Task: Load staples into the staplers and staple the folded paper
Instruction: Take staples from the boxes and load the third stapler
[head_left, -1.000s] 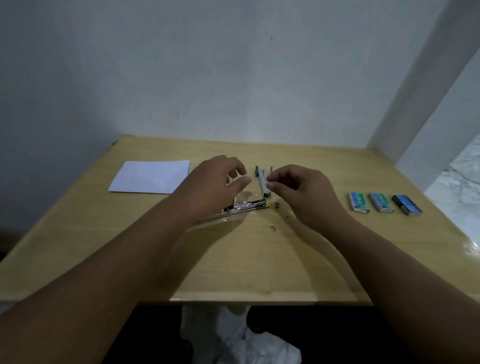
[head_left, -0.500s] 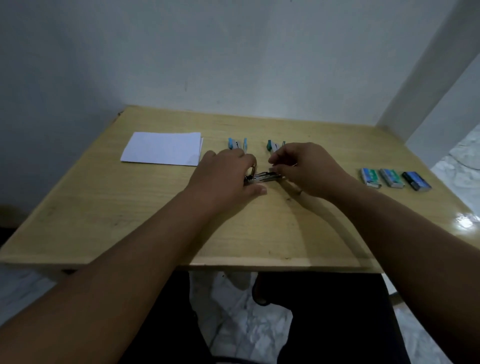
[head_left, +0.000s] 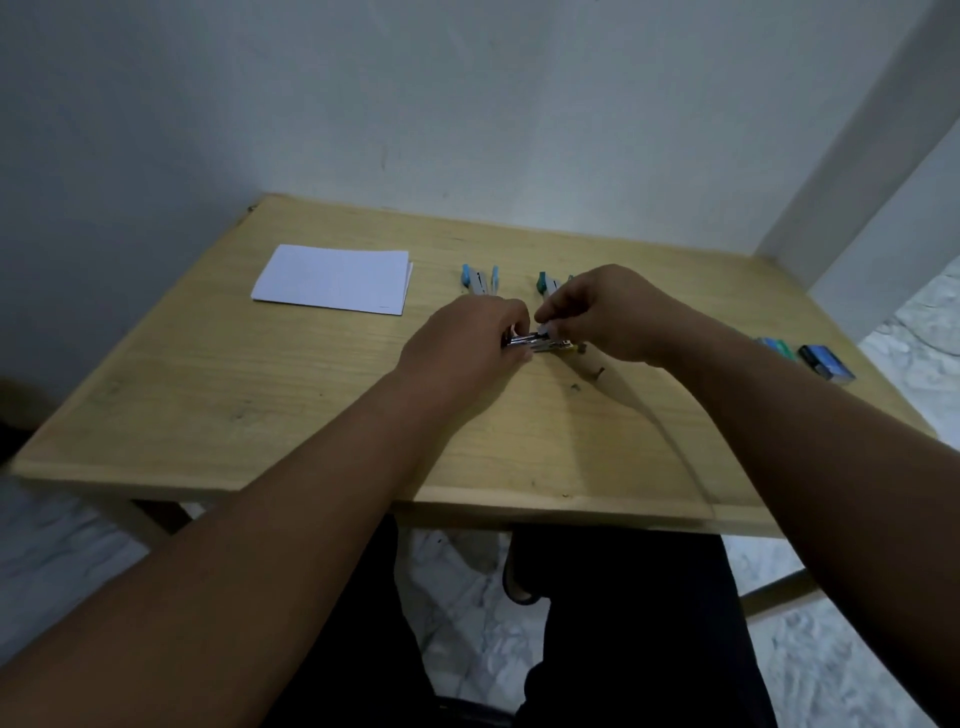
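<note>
Fingers of the left hand (head_left: 470, 348) curl round the near end of a small metal stapler (head_left: 540, 343) lying flat at the middle of the wooden table (head_left: 260, 415), while the right hand (head_left: 605, 317) pinches its top from the 3 o'clock side; whether staples are in it cannot be told.

Just beyond the hands, at 12 o'clock, a light-blue stapler (head_left: 479, 279) and a green stapler (head_left: 549, 283) lie side by side, the green one partly hidden by the right hand. Folded white paper (head_left: 335, 279) lies flat at 10 o'clock, well apart. Small staple boxes (head_left: 826, 362), green and blue, sit at 3 o'clock near the right edge.

Pale walls close the far and left edges; the near half of the grained tabletop lies open under the forearms.
</note>
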